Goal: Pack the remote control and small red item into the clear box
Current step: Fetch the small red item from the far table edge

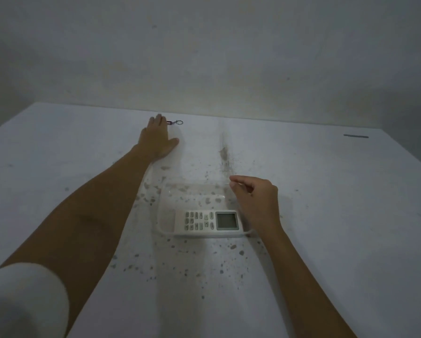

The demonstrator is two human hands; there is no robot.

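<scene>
The remote control (pixel 208 222) lies flat inside the clear box (pixel 166 231), along its near wall, screen end to the right and buttons facing up. The box sits on the white, speckled surface (pixel 326 240), its far half holding nothing that can be made out. The small red item (pixel 169 122) rests well apart from the box, near the far edge of the surface, with a metal key ring (pixel 179 122) at its right end.

Of the 2 hands, the left hand (pixel 158 140) is stretched far forward, palm down and fingers spread flat, its fingertips at or just over the red item's left end; whether it grips the item cannot be told. The right hand (pixel 254 201) hovers at the box's far right corner, fingers curled, thumb and forefinger pinched on the clear rim there. A white sleeve (pixel 26 301) covers the left upper arm.
</scene>
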